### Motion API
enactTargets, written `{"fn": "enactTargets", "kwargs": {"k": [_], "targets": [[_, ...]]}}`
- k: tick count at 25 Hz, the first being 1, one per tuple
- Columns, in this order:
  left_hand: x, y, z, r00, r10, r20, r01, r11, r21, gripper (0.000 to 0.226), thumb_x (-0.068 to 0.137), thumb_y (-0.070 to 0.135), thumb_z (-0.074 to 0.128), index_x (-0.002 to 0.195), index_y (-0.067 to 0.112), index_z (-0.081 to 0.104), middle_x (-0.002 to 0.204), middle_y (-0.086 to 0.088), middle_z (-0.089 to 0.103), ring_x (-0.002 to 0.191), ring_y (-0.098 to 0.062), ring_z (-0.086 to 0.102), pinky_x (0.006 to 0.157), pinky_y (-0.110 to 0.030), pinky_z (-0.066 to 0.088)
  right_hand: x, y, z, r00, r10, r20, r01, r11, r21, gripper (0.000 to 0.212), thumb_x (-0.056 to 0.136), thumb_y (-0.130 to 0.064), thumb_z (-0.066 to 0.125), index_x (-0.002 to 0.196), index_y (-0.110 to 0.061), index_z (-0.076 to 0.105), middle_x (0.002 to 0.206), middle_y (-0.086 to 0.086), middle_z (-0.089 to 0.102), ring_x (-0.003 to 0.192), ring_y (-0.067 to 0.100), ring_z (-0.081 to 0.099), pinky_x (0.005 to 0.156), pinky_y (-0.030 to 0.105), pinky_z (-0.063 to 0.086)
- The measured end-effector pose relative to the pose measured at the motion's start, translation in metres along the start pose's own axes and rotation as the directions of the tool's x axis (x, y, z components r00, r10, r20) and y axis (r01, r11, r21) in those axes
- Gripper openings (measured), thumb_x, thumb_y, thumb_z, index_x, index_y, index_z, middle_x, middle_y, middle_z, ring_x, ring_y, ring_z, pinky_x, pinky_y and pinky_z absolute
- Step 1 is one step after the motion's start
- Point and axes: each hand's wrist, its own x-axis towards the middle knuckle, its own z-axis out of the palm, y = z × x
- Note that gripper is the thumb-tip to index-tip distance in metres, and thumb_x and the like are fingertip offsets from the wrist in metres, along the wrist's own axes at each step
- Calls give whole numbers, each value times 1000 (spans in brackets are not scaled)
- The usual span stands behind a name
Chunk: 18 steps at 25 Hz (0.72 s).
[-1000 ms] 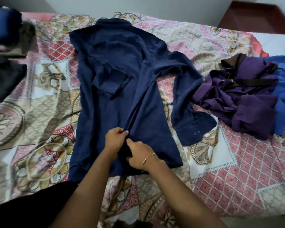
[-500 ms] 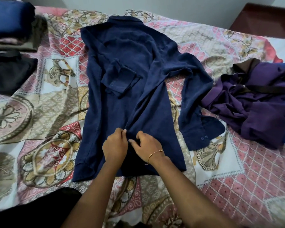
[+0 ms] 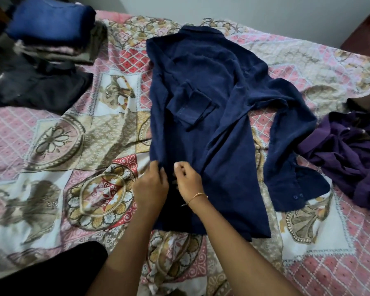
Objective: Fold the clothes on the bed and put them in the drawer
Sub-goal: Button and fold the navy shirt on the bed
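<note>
The navy shirt (image 3: 203, 116) lies spread on the patterned bedspread (image 3: 58, 142), collar at the far side and hem toward the person, with one sleeve already folded across the chest and the other sleeve (image 3: 286, 150) trailing out to the right. The left hand (image 3: 151, 186) rests on the lower front of the shirt near its left edge, fingers bent over the cloth, and it seems to pinch the fabric, though the fingertips are partly hidden. The right hand (image 3: 188, 182) is just beside it, fingers curled, apparently pinching the cloth at the middle of the shirt — the exact grip cannot be seen. To do this step well, the person should probably smooth the lower front flat first, then bring the loose sleeve in over the body so that both sides are even, and only then fold hem toward collar. The crumpled purple garment (image 3: 346, 154) waits at the right, and a folded stack (image 3: 53, 33) sits at the far left — the drawer is not visible.
</note>
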Motion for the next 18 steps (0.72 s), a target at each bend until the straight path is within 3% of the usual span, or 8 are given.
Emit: {"fn": "enactTargets", "kwargs": {"k": [2, 5, 7, 8, 9, 11, 13, 18], "targets": [[-4, 4, 5, 990, 90, 108, -93, 996, 15, 30, 86, 22, 43, 104, 5, 59, 67, -14, 66, 53, -33, 63, 41, -30, 40, 8, -2, 6, 987, 157, -41, -142, 957, 251, 24, 95, -41, 44, 96, -23, 59, 89, 1, 61, 94, 25, 59, 92, 42, 48], [-5, 1, 15, 897, 19, 442, -2, 999, -39, 55, 92, 22, 49, 141, 5, 30, 108, -16, 64, 95, -35, 62, 65, -35, 40, 8, 2, 7, 987, 161, 11, -160, 987, -30, 39, 94, -31, 51, 130, -20, 45, 97, 4, 58, 97, 22, 56, 92, 34, 46], [-4, 0, 13, 830, 13, 557, 4, 1000, -28, 73, 89, 28, 52, 148, 7, 15, 116, -15, 60, 103, -33, 59, 71, -35, 41, 6, 4, 6, 997, 58, -58, -70, 971, -231, 45, 91, -15, 52, 134, -17, 42, 98, 10, 61, 98, 25, 57, 91, 30, 44], [-5, 1, 10, 818, 14, 574, -7, 1000, -15, 73, 88, 34, 51, 149, 10, 18, 116, -14, 61, 104, -32, 59, 71, -34, 41, 6, 7, 6, 994, 3, -112, -33, 962, -272, 43, 89, -9, 50, 132, -15, 45, 101, 12, 62, 99, 24, 56, 89, 26, 41], [-4, 3, 7, 836, 15, 549, -18, 1000, 1, 66, 88, 40, 47, 145, 12, 30, 114, -14, 62, 103, -32, 60, 71, -34, 41, 6, 6, 5, 985, -44, -166, -4, 960, -280, 40, 88, -5, 48, 128, -12, 48, 101, 13, 62, 99, 24, 55, 85, 22, 37], [0, 9, 3, 921, -1, 389, -3, 1000, 12, 42, 92, 41, 41, 116, 10, 55, 103, -14, 66, 95, -34, 61, 66, -35, 39, 9, 2, -2, 960, -80, -267, 17, 973, -230, 33, 88, -3, 47, 119, -9, 54, 98, 12, 63, 98, 21, 55, 77, 18, 33], [10, 19, 2, 976, 1, 217, 12, 998, -57, 30, 96, 31, 44, 91, 5, 58, 91, -15, 66, 85, -35, 62, 61, -34, 33, 19, -2, -18, 944, -45, -326, -20, 981, -191, 28, 89, -5, 47, 115, -10, 56, 98, 9, 64, 97, 18, 55, 75, 17, 33], [52, 65, 18, 982, 116, 147, -87, 978, -191, 21, 92, 23, 50, 87, 5, 61, 86, -8, 64, 76, -26, 60, 58, -29, 32, 50, 4, -64, 926, 15, -377, -69, 989, -130, 21, 87, -3, 48, 102, -8, 62, 98, 13, 66, 95, 26, 59, 79, 28, 44]]}}
